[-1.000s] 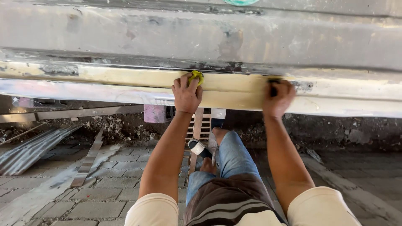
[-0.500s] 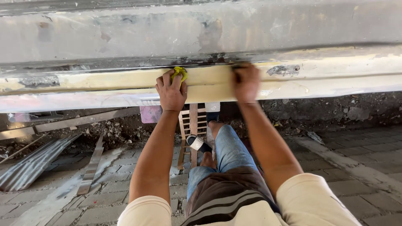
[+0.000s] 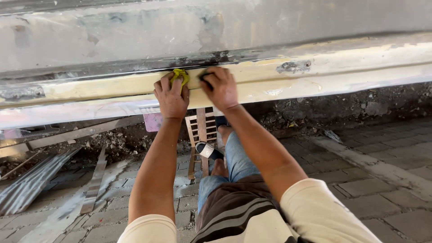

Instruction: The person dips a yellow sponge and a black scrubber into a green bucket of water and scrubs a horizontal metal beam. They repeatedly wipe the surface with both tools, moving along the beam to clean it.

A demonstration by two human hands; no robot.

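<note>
A long vehicle body panel [image 3: 315, 76] with a cream filler band runs across the view in front of me. My left hand [image 3: 172, 96] presses a yellow-green cloth [image 3: 181, 74] against that band. Right beside it, my right hand [image 3: 220, 87] holds a small dark sanding block [image 3: 205, 77] flat on the same band. The two hands nearly touch. Above the band the panel is bare grey metal with dark patches.
Below the panel lie a small wooden stool [image 3: 200, 135], a pink container [image 3: 154, 121], metal strips [image 3: 94, 180] and corrugated sheet [image 3: 27, 184] at the left, rubble under the panel, and paving bricks [image 3: 369, 180]. My knees and sandalled foot [image 3: 209, 150] are under my arms.
My right hand has slid left along the cream band, from far to the right to right beside my left hand. The left hand with the cloth stayed in place on the band.
</note>
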